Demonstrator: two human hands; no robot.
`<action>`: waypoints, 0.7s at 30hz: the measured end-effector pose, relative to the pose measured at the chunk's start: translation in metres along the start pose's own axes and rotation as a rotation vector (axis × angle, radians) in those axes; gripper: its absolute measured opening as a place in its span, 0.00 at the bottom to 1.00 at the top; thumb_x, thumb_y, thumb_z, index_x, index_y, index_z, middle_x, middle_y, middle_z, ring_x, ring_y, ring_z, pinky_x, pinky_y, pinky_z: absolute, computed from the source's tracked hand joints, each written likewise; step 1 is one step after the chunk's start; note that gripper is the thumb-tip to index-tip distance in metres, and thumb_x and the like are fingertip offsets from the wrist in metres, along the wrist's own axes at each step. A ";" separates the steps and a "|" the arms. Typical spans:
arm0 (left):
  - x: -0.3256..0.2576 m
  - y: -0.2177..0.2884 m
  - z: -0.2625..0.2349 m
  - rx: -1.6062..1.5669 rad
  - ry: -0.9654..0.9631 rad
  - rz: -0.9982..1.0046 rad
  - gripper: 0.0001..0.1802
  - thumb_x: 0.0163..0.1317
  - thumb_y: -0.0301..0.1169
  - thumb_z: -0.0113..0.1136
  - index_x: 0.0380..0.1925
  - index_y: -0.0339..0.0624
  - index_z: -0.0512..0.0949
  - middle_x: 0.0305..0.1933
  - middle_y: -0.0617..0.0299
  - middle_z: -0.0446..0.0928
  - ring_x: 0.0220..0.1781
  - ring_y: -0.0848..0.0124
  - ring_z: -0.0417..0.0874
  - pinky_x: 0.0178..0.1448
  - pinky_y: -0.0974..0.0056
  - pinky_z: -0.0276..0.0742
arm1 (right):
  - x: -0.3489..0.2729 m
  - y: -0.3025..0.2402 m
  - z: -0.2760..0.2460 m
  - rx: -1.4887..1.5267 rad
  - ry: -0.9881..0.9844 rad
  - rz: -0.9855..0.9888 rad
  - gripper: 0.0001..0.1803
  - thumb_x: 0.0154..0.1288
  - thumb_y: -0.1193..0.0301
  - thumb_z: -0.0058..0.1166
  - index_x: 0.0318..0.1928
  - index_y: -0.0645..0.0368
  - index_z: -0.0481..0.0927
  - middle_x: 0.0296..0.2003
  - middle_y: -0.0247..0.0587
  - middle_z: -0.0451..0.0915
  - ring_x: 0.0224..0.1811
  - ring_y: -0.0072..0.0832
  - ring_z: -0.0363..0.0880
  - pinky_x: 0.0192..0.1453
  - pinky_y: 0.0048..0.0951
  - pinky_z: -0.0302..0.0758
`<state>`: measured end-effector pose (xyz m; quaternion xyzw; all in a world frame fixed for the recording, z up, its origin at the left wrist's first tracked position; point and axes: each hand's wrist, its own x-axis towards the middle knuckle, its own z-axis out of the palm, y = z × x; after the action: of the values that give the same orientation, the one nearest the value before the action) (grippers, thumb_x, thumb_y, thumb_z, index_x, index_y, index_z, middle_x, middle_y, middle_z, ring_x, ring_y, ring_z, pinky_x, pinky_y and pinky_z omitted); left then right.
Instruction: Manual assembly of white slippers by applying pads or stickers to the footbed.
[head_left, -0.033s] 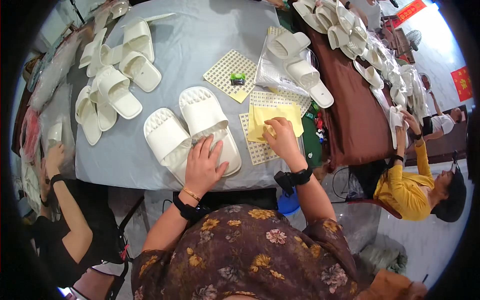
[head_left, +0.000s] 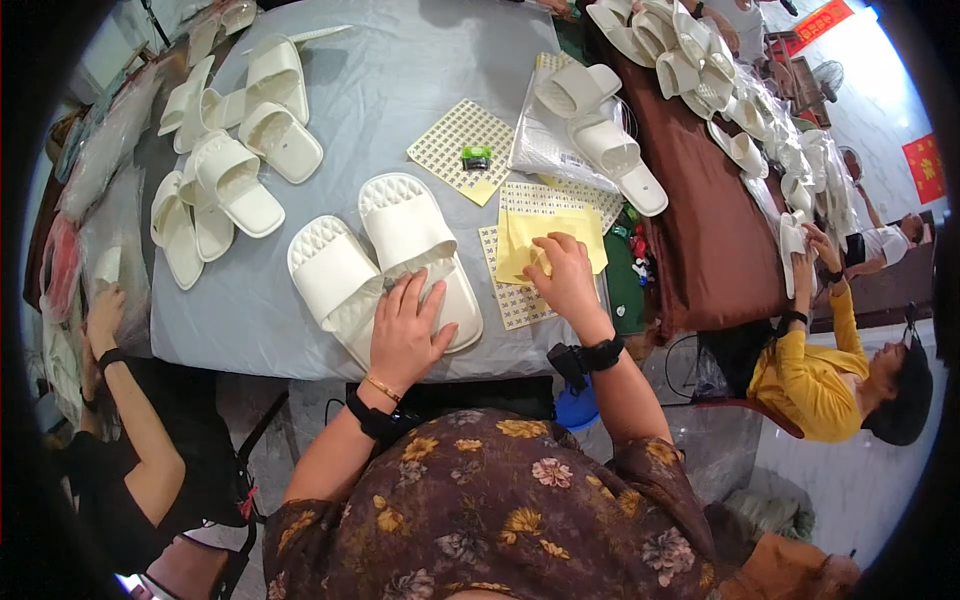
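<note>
A pair of white slippers [head_left: 400,225] lies side by side at the near edge of the grey table [head_left: 400,90]. My left hand [head_left: 405,325] rests flat on the heel end of the right slipper, fingers spread. My right hand [head_left: 562,275] sits to the right of it, fingertips curled and pinching a yellow sheet [head_left: 582,228]. That sheet lies on white dotted sheets [head_left: 515,300]. Both wrists wear black bands.
Another dotted sheet [head_left: 450,140] carries a small black-and-green object [head_left: 476,157]. A plastic bag [head_left: 545,140] holds two slippers. Several more slippers [head_left: 230,180] lie far left. A brown table [head_left: 700,240] with slippers stands right, beside a person in yellow [head_left: 810,375]. A person in black [head_left: 120,450] sits left.
</note>
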<state>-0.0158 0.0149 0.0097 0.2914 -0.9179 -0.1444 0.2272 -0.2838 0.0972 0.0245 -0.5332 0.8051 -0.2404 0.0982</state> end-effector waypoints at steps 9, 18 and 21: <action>-0.012 -0.003 0.005 0.009 -0.039 -0.019 0.32 0.62 0.49 0.59 0.61 0.41 0.73 0.66 0.46 0.68 0.67 0.50 0.68 0.70 0.48 0.65 | -0.009 0.008 0.010 -0.069 0.044 -0.052 0.33 0.50 0.64 0.70 0.58 0.59 0.77 0.63 0.60 0.68 0.65 0.55 0.64 0.69 0.49 0.63; -0.013 0.000 0.000 0.010 0.026 -0.026 0.33 0.61 0.48 0.60 0.63 0.43 0.71 0.67 0.49 0.67 0.69 0.53 0.66 0.70 0.50 0.64 | -0.006 0.011 0.012 -0.041 0.046 -0.048 0.30 0.51 0.70 0.66 0.57 0.62 0.76 0.63 0.61 0.67 0.65 0.56 0.64 0.69 0.49 0.63; -0.013 -0.001 -0.001 0.004 0.000 -0.040 0.33 0.62 0.48 0.59 0.63 0.44 0.71 0.67 0.50 0.67 0.69 0.54 0.66 0.70 0.50 0.64 | -0.008 0.013 0.008 -0.044 0.039 -0.039 0.30 0.51 0.72 0.66 0.57 0.62 0.76 0.63 0.61 0.67 0.66 0.56 0.63 0.69 0.48 0.63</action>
<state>-0.0053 0.0216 0.0059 0.3102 -0.9122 -0.1470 0.2238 -0.2877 0.1063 0.0104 -0.5461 0.8014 -0.2348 0.0658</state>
